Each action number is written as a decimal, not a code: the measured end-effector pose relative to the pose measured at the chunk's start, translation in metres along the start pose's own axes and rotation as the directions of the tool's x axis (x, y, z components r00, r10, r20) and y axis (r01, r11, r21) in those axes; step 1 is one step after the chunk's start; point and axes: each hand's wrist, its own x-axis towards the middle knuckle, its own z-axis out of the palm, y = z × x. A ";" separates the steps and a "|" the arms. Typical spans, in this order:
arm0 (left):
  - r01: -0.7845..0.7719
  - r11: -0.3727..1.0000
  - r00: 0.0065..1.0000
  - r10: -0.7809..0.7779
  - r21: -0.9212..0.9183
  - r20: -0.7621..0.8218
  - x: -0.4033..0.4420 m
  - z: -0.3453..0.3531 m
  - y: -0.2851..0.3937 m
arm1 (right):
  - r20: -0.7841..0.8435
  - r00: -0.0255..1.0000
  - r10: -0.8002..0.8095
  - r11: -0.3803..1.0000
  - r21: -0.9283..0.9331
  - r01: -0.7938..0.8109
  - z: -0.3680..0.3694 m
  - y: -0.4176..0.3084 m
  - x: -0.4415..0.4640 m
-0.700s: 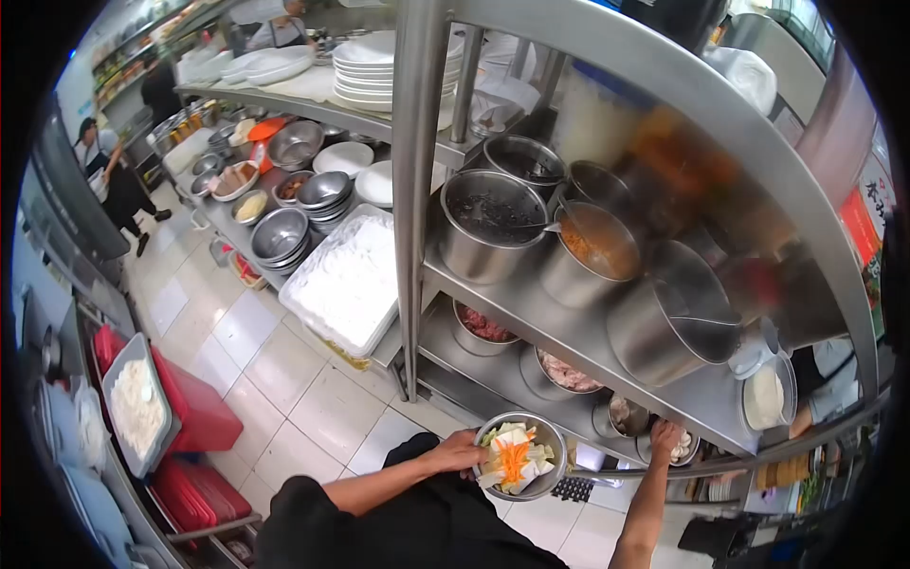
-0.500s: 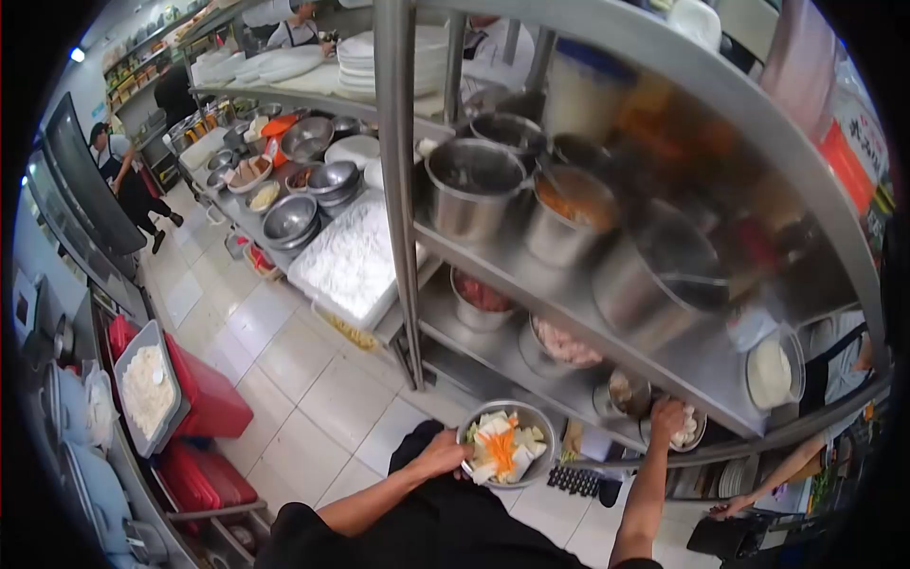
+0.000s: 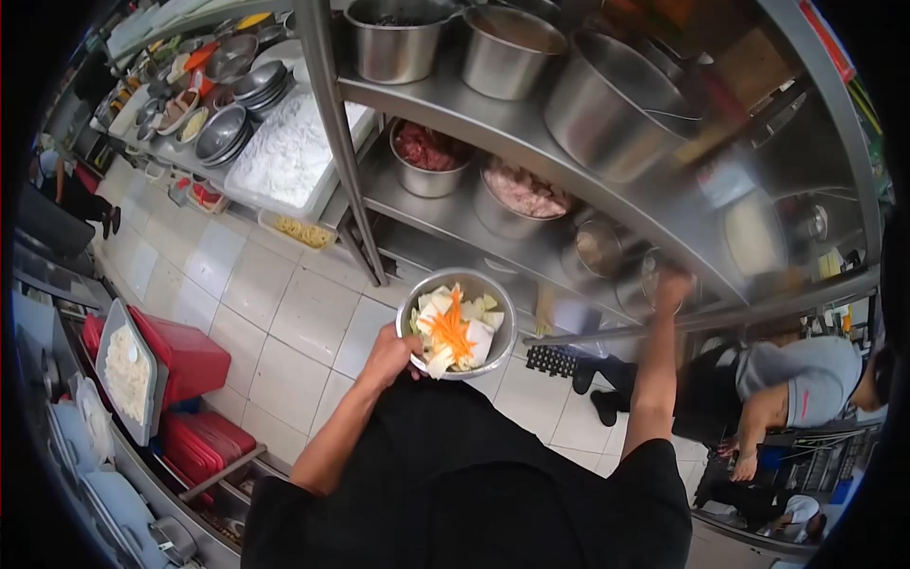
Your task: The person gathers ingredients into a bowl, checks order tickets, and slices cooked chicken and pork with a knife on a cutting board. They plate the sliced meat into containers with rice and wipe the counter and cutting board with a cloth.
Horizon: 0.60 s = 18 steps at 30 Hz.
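My left hand (image 3: 391,355) is closed on the rim of a metal bowl (image 3: 507,347) in front of my body. Pale cut vegetables (image 3: 482,334) fill the bowl, with orange strips (image 3: 451,327) on top. My right hand (image 3: 674,287) reaches to a metal bowl (image 3: 637,292) at the right end of the lower shelf. Its fingers are blurred, and what they may hold cannot be made out. Beside that bowl stands a smaller pot (image 3: 592,252), then bowls of pale meat (image 3: 527,189) and red meat (image 3: 428,148).
Large metal pots (image 3: 509,53) stand on the upper shelf (image 3: 455,95). A tray of white powder (image 3: 294,152) lies at the left, above tiled floor. Red bins (image 3: 190,358) stand lower left. A co-worker (image 3: 796,379) bends at the right; another person (image 3: 71,194) stands far left.
The view has tilted down and shifted, so shelves and pots sit higher in it. My left hand still holds the bowl. My right hand remains at the shelf bowl. The right-hand co-worker shows more fully.
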 end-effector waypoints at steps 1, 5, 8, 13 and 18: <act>-0.016 1.000 1.000 0.016 0.002 0.014 0.001 -0.004 -0.002 | 0.082 0.969 0.233 0.958 0.153 -0.244 -0.024 -0.007 0.001; 0.002 0.999 1.000 -0.001 0.050 -0.022 -0.008 -0.011 0.001 | 0.353 0.661 0.662 0.273 0.708 -0.651 -0.032 0.030 0.000; 0.036 0.999 0.999 -0.036 0.024 -0.005 -0.004 -0.031 0.020 | 0.513 0.586 0.628 -0.065 0.784 -0.617 -0.044 0.023 0.002; 0.038 0.998 0.999 -0.038 0.055 -0.014 0.007 -0.043 0.033 | 0.868 0.431 0.246 -0.572 0.489 -0.659 -0.201 -0.136 -0.018; 0.055 0.994 0.997 -0.059 0.095 0.045 0.019 -0.047 0.041 | 0.774 0.226 -0.591 -0.696 -0.349 -0.628 -0.277 -0.281 -0.100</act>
